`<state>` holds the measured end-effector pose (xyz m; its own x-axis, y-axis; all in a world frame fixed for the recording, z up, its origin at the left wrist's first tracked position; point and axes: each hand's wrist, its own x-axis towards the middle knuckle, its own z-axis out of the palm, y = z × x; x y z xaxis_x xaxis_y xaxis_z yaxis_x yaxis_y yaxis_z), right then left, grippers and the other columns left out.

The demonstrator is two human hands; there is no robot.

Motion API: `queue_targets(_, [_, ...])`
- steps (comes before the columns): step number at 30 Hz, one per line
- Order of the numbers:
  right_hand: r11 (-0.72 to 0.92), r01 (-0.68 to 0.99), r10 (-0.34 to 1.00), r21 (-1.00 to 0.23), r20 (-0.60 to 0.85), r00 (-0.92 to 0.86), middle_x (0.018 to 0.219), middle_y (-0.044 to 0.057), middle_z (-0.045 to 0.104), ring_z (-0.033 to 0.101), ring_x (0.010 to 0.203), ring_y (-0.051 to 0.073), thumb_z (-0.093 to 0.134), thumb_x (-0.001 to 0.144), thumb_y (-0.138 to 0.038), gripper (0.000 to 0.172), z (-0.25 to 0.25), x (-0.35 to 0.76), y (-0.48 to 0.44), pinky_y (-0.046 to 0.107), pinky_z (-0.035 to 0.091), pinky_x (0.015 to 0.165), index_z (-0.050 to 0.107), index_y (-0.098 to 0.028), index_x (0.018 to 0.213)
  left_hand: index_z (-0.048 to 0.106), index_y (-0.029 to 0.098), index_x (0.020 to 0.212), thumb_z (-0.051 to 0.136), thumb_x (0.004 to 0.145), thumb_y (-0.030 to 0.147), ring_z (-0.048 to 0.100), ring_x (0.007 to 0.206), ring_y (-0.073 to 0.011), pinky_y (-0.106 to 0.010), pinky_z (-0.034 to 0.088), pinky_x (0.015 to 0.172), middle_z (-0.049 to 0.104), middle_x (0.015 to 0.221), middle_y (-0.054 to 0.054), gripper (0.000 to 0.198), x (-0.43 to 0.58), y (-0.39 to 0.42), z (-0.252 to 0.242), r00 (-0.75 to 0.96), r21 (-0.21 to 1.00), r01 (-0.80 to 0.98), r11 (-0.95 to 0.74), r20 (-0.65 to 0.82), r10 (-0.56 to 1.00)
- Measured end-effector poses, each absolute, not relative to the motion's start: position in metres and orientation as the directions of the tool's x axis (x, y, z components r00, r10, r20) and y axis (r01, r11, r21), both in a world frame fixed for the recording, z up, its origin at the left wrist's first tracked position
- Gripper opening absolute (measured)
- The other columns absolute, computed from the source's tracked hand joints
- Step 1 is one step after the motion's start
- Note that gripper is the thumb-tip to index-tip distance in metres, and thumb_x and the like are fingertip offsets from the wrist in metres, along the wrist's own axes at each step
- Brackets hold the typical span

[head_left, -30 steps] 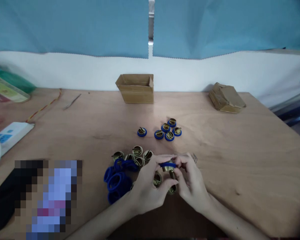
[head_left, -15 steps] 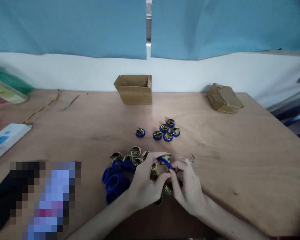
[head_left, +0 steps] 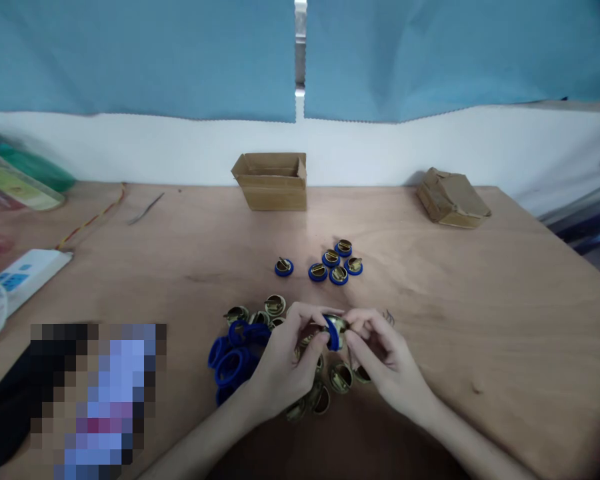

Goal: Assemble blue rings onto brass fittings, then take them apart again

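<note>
Between both hands, above the table, is a round brass pin-back brooch base with a blue ring (head_left: 333,333) around it. My left hand (head_left: 289,357) pinches its left side between thumb and fingers. My right hand (head_left: 380,347) pinches its right side. Beneath and around the hands lie several loose brass brooch bases (head_left: 341,377), partly hidden by them. A pile of blue rings (head_left: 230,367) is just left of my left hand. Farther back sit several brooch bases fitted with blue rings (head_left: 339,275), pins facing up, and a lone one (head_left: 283,267) stands left of them.
An open cardboard box (head_left: 276,193) stands by the wall, with a crumpled carton (head_left: 453,198) to its right. On the left are a power strip (head_left: 25,283), a cord (head_left: 93,220), tweezers (head_left: 146,209) and a pixelated blue object (head_left: 113,400). Thin metal rings (head_left: 389,318) lie beyond my right hand.
The held brooch base has turned from lying nearly flat to standing on edge between the hands. My right hand's fingers have shifted to its right side. The view has moved slightly.
</note>
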<state>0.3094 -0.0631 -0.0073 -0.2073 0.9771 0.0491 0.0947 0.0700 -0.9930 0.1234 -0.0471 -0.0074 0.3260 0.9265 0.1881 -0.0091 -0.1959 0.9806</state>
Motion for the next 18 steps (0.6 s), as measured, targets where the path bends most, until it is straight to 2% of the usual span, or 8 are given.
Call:
queue_targets(3, [-0.042, -0.006, 0.959, -0.999, -0.038, -0.280, 0.072, -0.007, 0.043, 0.044, 0.055, 0.008, 0.054, 0.103, -0.041, 0.021, -0.0045, 0.3090, -0.0606, 0.022, 0.038, 0.051, 0.051, -0.023, 0.093, 0.047, 0.023, 0.096, 0.047, 0.100, 0.012, 0.067, 0.112, -0.0200, -0.033, 0.053, 0.095, 0.068, 0.117, -0.010, 0.012, 0.1231, -0.0453, -0.0062, 0.352, 0.988, -0.034, -0.151, 0.153, 0.924])
queue_targets(6, [-0.110, -0.074, 0.932, -0.991, -0.077, -0.355, 0.070, -0.009, 0.040, 0.042, 0.051, 0.007, 0.055, 0.102, -0.046, 0.028, -0.0019, 0.3093, -0.0584, 0.022, 0.033, 0.051, 0.045, -0.023, 0.088, 0.047, 0.023, 0.094, 0.049, 0.100, 0.013, 0.066, 0.115, -0.0193, -0.031, 0.052, 0.096, 0.068, 0.124, -0.010, 0.012, 0.1229, -0.0453, -0.0070, 0.339, 0.985, -0.033, -0.170, 0.171, 0.925])
queue_targets(9, [-0.130, -0.075, 0.928, -0.989, -0.094, -0.361, 0.068, -0.009, 0.039, 0.042, 0.051, 0.007, 0.056, 0.100, -0.051, 0.033, -0.0006, 0.3097, -0.0570, 0.022, 0.033, 0.051, 0.042, -0.023, 0.087, 0.051, 0.025, 0.108, 0.052, 0.100, 0.014, 0.068, 0.115, -0.0177, -0.029, 0.054, 0.094, 0.068, 0.129, -0.009, 0.013, 0.1210, -0.0451, -0.0072, 0.302, 0.978, -0.007, -0.209, 0.201, 0.932])
queue_targets(13, [-0.135, -0.074, 0.945, -0.988, -0.106, -0.311, 0.070, -0.009, 0.036, 0.041, 0.051, 0.007, 0.057, 0.099, -0.054, 0.037, -0.0006, 0.3097, -0.0564, 0.022, 0.032, 0.050, 0.042, -0.023, 0.086, 0.058, 0.027, 0.126, 0.053, 0.098, 0.012, 0.064, 0.125, -0.0183, -0.031, 0.052, 0.103, 0.065, 0.138, -0.008, 0.032, 0.1158, -0.0417, -0.0035, 0.369, 0.932, 0.133, -0.336, 0.268, 0.890])
queue_targets(15, [-0.143, -0.072, 0.946, -0.987, -0.115, -0.303, 0.070, -0.009, 0.036, 0.041, 0.052, 0.006, 0.057, 0.099, -0.054, 0.037, -0.0012, 0.3096, -0.0564, 0.022, 0.033, 0.051, 0.043, -0.023, 0.086, 0.061, 0.026, 0.125, 0.059, 0.095, 0.011, 0.061, 0.130, -0.0200, -0.033, 0.049, 0.109, 0.064, 0.141, -0.008, 0.034, 0.1141, -0.0400, -0.0020, 0.417, 0.890, 0.180, -0.420, 0.318, 0.852])
queue_targets(18, [-0.164, -0.074, 0.940, -0.984, -0.133, -0.314, 0.067, -0.010, 0.037, 0.041, 0.052, 0.006, 0.057, 0.099, -0.054, 0.037, -0.0025, 0.3093, -0.0564, 0.022, 0.034, 0.053, 0.043, -0.023, 0.086, 0.063, 0.025, 0.121, 0.066, 0.090, 0.010, 0.065, 0.125, -0.0198, -0.032, 0.050, 0.107, 0.067, 0.136, -0.008, 0.034, 0.1136, -0.0389, -0.0023, 0.413, 0.841, 0.208, -0.500, 0.388, 0.824])
